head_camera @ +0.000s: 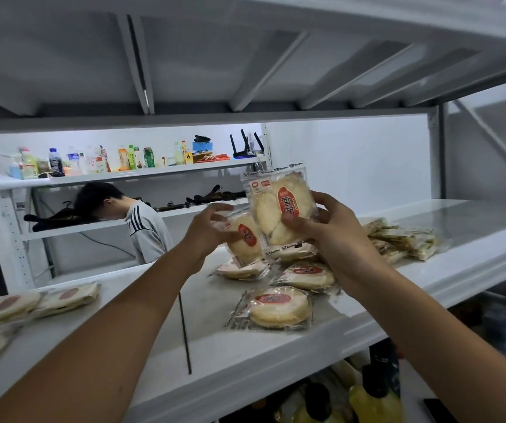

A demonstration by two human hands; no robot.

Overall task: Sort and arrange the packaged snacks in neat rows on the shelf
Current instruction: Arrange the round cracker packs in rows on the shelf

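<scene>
1. Holding one cracker packet (279,206) upright above the middle of the white shelf (245,346), the right hand (322,227) pinched its lower right part, with the thumb on the front and the fingers curled behind.
2. Left hand (212,230) gripped a second packet (244,236) above the shelf, just left of the first and partly behind it. Its fingers curled at the packet's left edge, and the upper ones were slightly spread.
3. Three loose packets (305,274) lay flat on the shelf below both hands, and a front packet (276,306) lay nearer the shelf's front edge.
4. More round packets (10,303) lay at the shelf's left end, and a pile of flat wrapped snacks (404,239) lay toward its right end.
5. Beyond the shelf's back stood a person in a grey striped top (144,227), with bottles (86,161) on a far rack.
</scene>
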